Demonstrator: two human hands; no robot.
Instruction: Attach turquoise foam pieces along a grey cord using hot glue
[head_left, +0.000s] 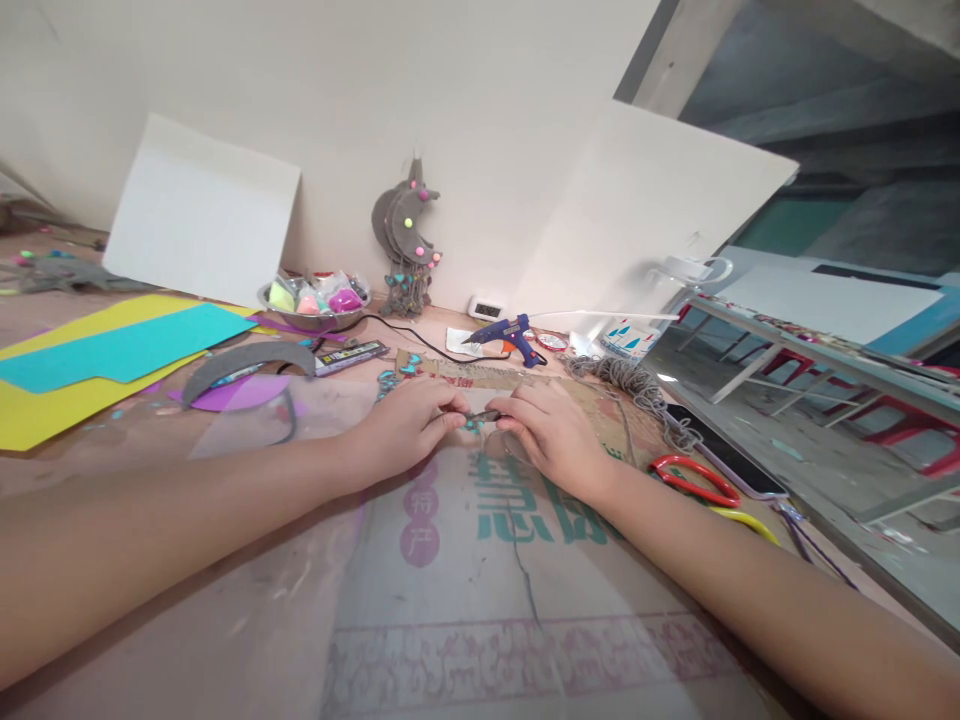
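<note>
My left hand [409, 425] and my right hand [553, 432] meet over a printed cardboard sheet [442, 600] covered by clear plastic film. Thumb and fingers of both are pinched on a small dark grey piece [487, 415] with teal bits; its exact kind is too small to make out. Below it, a thin grey strand [525, 570] trails down over the cardboard. Just beyond my left hand lie several small teal-and-grey pieces [388, 380]. A blue hot glue gun [511, 335] rests behind my hands.
A heap of grey yarn [626, 380], a phone [724, 450] and red-handled scissors [694, 482] are on the right. Left are yellow [45, 425] and blue foam sheets [127, 350], a grey curved piece [251, 362] and a metal bowl [315, 318]. A moon-shaped ornament [409, 235] leans at the wall.
</note>
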